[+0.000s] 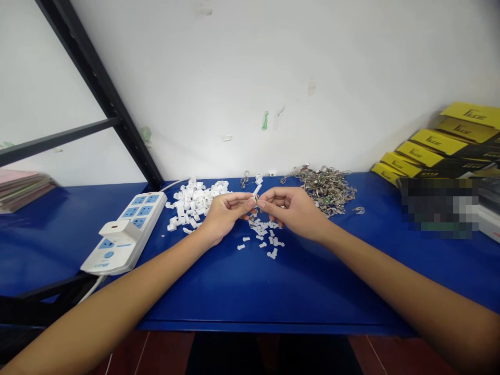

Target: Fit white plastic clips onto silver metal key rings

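Between their fingertips, my left hand (225, 214) and my right hand (294, 209) pinch a small metal part (255, 198), too small to make out fully. A metal loop (252, 217) hangs just under the fingers. Beneath both hands lie several small flat white pieces (265, 229), scattered on the blue tabletop (281, 291). To the left of my left hand is a heap of small white plastic pieces (194, 203). Past my right hand there is a tangled pile of metal clasps and loops (328, 188).
A white power strip (130, 232) with a plugged-in adapter (121, 231) sits at the left, by a black metal frame (117, 112). Yellow-and-black boxes (429, 148) are stacked at the right. Papers (23, 188) lie far left. A white wall (242, 78) stands behind.
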The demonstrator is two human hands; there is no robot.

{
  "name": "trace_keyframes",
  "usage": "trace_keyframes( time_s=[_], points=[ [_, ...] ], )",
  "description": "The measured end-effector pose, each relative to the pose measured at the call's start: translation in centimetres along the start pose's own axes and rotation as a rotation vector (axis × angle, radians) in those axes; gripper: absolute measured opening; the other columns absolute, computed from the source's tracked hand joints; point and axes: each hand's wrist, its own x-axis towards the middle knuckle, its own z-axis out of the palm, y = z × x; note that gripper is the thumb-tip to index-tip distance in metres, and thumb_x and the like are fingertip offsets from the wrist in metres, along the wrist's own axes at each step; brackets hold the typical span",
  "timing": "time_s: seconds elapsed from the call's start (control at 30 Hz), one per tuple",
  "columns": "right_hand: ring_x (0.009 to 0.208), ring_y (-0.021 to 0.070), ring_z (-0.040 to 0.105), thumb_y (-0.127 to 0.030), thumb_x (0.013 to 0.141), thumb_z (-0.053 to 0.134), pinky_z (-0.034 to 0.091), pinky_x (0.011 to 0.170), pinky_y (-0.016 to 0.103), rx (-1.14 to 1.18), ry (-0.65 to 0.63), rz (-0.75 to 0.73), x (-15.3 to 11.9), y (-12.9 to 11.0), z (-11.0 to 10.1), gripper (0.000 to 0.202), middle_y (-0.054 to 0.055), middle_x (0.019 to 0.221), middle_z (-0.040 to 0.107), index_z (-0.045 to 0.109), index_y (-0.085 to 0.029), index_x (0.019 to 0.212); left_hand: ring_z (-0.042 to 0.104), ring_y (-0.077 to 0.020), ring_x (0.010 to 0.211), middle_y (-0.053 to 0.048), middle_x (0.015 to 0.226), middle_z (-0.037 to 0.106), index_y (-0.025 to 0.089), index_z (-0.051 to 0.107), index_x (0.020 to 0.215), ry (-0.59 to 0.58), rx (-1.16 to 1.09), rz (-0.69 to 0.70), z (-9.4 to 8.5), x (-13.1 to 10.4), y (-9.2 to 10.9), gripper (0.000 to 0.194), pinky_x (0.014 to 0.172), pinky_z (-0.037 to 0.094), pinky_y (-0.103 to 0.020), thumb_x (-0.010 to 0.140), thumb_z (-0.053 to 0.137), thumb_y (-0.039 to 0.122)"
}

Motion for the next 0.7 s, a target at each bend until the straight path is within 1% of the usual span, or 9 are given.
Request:
trace_keyframes(
  time_s=[0.1, 0.3, 0.37, 0.43, 0.47, 0.5, 0.6, 0.63, 0.7],
  points=[
    [0.055, 0.0124, 0.056, -0.053, 0.089, 0.072, 0.046, 0.047, 0.026, 0.005, -0.008, 0.008, -0.1, -0.3, 0.0, 0.034, 0.003, 0.069, 0.066, 0.075, -0.019, 0.091, 0.072, -0.0195, 0.085, -0.009, 0.097, 0.079, 0.018, 0.08, 0.111, 0.012, 0.013, 0.001, -0.1, 0.0, 0.0, 0.041, 0.073, 0.058, -0.03, 0.08, 0.085, 0.046],
    [0.056, 0.0131, 0.056, -0.054, 0.087, 0.072, 0.046, 0.048, 0.027, -0.006, -0.042, 0.029, 0.1, -0.1, -0.4, 0.035, 0.003, 0.068, 0.066, 0.078, -0.019, 0.092, 0.069, -0.0188, 0.083, -0.009, 0.095, 0.078, 0.018, 0.081, 0.112, -0.014, 0.095, 0.014, -0.1, 0.0, 0.5, 0.042, 0.074, 0.055, -0.031, 0.083, 0.082, 0.05],
    [0.057, 0.0132, 0.055, -0.051, 0.089, 0.07, 0.046, 0.05, 0.028, -0.079, -0.008, -0.02, 0.2, 0.1, -0.6, 0.033, 0.003, 0.069, 0.067, 0.078, -0.019, 0.092, 0.068, -0.0192, 0.084, -0.009, 0.095, 0.077, 0.017, 0.08, 0.11, -0.024, 0.096, -0.004, -0.1, 0.1, 0.5, 0.044, 0.073, 0.054, -0.031, 0.084, 0.08, 0.052],
    [0.059, 0.013, 0.055, -0.045, 0.09, 0.069, 0.044, 0.054, 0.028, -0.201, 0.026, -0.097, 0.3, 0.3, -1.0, 0.027, 0.003, 0.07, 0.068, 0.077, -0.019, 0.09, 0.068, -0.0191, 0.084, -0.009, 0.092, 0.076, 0.016, 0.08, 0.107, -0.017, 0.08, -0.026, -0.1, 0.1, 0.4, 0.045, 0.073, 0.054, -0.03, 0.084, 0.08, 0.054],
    [0.06, 0.0129, 0.055, -0.042, 0.09, 0.069, 0.044, 0.056, 0.028, -0.264, 0.0, -0.127, 0.3, 0.4, -1.2, 0.024, 0.002, 0.071, 0.068, 0.077, -0.019, 0.089, 0.068, -0.0189, 0.084, -0.009, 0.091, 0.076, 0.015, 0.08, 0.106, -0.011, 0.071, -0.038, -0.2, 0.2, 0.4, 0.044, 0.073, 0.054, -0.03, 0.083, 0.08, 0.054],
    [0.061, 0.0129, 0.055, -0.039, 0.089, 0.069, 0.044, 0.058, 0.028, -0.317, -0.058, -0.144, 0.3, 0.5, -1.4, 0.021, 0.002, 0.072, 0.069, 0.077, -0.02, 0.089, 0.068, -0.0188, 0.085, -0.009, 0.092, 0.076, 0.015, 0.079, 0.104, -0.01, 0.061, -0.051, -0.2, 0.3, 0.3, 0.044, 0.074, 0.054, -0.031, 0.083, 0.08, 0.054],
    [0.065, 0.0133, 0.057, -0.033, 0.087, 0.071, 0.045, 0.061, 0.027, -0.404, -0.275, -0.144, 0.2, 0.8, -1.6, 0.015, 0.002, 0.076, 0.071, 0.078, -0.021, 0.09, 0.068, -0.0186, 0.086, -0.009, 0.093, 0.075, 0.016, 0.078, 0.101, -0.045, 0.035, -0.11, -0.6, 0.5, 0.4, 0.042, 0.076, 0.053, -0.031, 0.081, 0.083, 0.052],
    [0.066, 0.0134, 0.058, -0.033, 0.086, 0.072, 0.045, 0.061, 0.027, -0.416, -0.311, -0.146, 0.2, 0.9, -1.5, 0.014, 0.001, 0.076, 0.071, 0.078, -0.021, 0.091, 0.068, -0.0185, 0.086, -0.008, 0.092, 0.074, 0.016, 0.078, 0.1, -0.068, 0.035, -0.132, -0.7, 0.6, 0.4, 0.041, 0.076, 0.053, -0.031, 0.08, 0.084, 0.051],
    [0.066, 0.0136, 0.058, -0.034, 0.087, 0.072, 0.044, 0.061, 0.027, -0.429, -0.321, -0.158, 0.2, 1.1, -1.2, 0.015, 0.001, 0.077, 0.07, 0.078, -0.021, 0.093, 0.067, -0.0175, 0.082, -0.007, 0.086, 0.073, 0.015, 0.078, 0.097, -0.125, 0.042, -0.164, -1.0, 0.8, 0.6, 0.04, 0.075, 0.051, -0.03, 0.08, 0.084, 0.051]
  ],
)
